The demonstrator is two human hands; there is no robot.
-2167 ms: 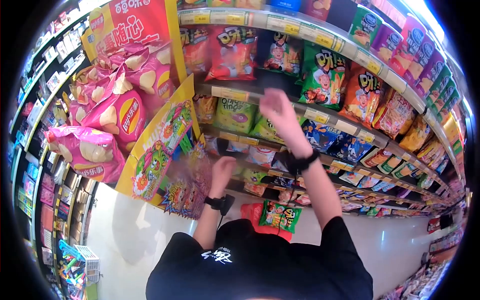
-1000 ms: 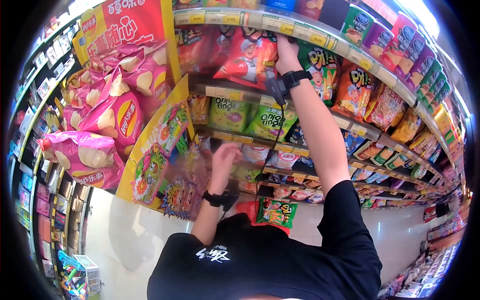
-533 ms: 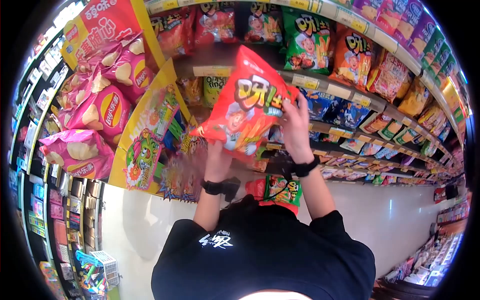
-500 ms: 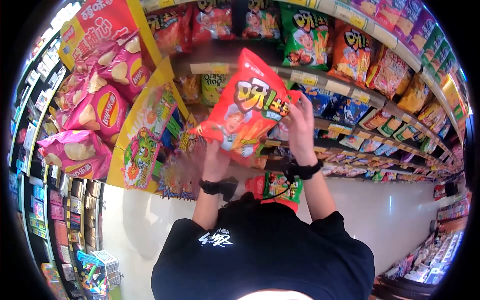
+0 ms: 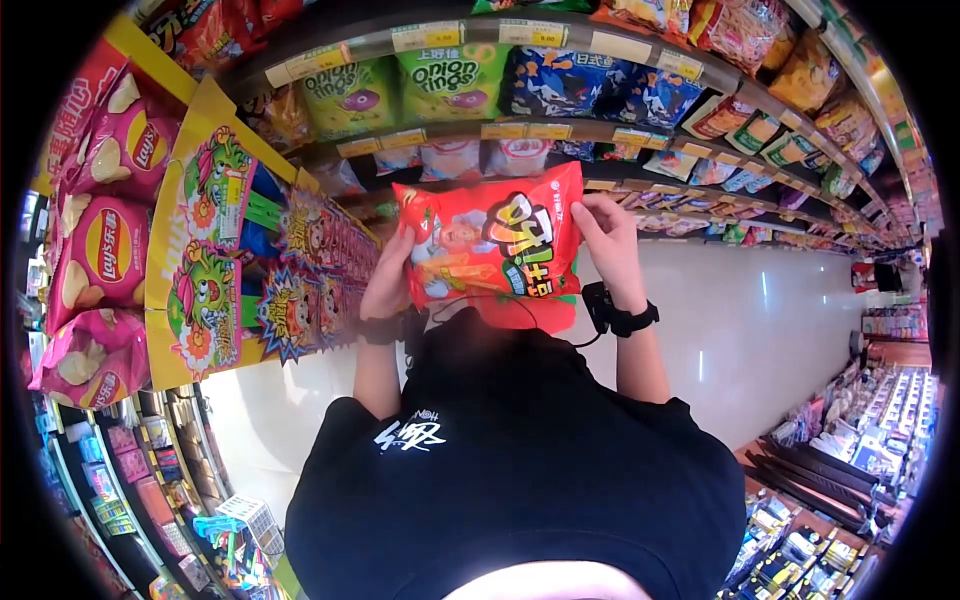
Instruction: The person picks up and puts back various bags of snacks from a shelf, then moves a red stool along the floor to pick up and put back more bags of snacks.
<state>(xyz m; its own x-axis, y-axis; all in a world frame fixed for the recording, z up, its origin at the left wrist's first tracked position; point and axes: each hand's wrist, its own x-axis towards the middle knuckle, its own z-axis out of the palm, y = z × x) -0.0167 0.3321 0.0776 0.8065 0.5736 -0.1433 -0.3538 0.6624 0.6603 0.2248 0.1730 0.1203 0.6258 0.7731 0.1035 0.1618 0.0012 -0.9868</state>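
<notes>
Gripping the red snack bag (image 5: 485,245) at 2 ends, with left hand (image 5: 390,275) and right hand (image 5: 610,245)! Just lowered and turned sideways before the black shirt (image 5: 540,460); seemingly secured, clear of the shelves (image 5: 450,132).

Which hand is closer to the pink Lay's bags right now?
Left. The left hand, on the left end of the red snack bag, sits across the yellow display panel from the pink Lay's bags; the right hand is farther off, at the bag's opposite end.
</notes>
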